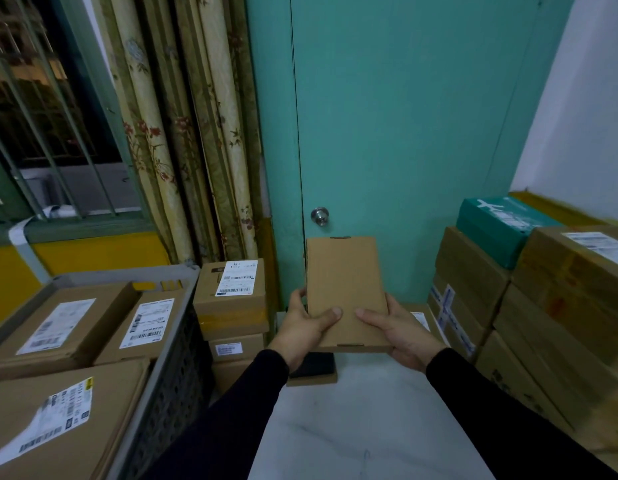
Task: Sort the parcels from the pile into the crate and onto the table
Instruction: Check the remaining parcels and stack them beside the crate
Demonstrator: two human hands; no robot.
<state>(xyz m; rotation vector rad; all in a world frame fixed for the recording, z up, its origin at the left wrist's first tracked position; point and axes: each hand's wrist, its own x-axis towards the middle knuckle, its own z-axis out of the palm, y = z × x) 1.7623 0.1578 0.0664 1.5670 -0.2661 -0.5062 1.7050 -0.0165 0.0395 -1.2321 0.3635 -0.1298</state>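
Hands hold a flat brown parcel up over the far end of the white bench, in front of the teal door. The left hand grips the parcel's near left corner, thumb lying across its top face and the other fingers curled round the left edge. The right hand grips the near right corner the same way, thumb on top, fingers wrapped round the right edge. The parcel tilts with its far end raised, and its top face bears no label.

Beneath the parcel, a small box with a dark top lies on the bench's far end. To the left stands a grey crate holding three labelled cardboard boxes: one at the back left, one at the back right and one at the front. Between the crate and the door, a stack of labelled boxes rises beside the flowered curtain. To the right of the bench, the pile of cardboard parcels stands against the wall, with a green box on top.
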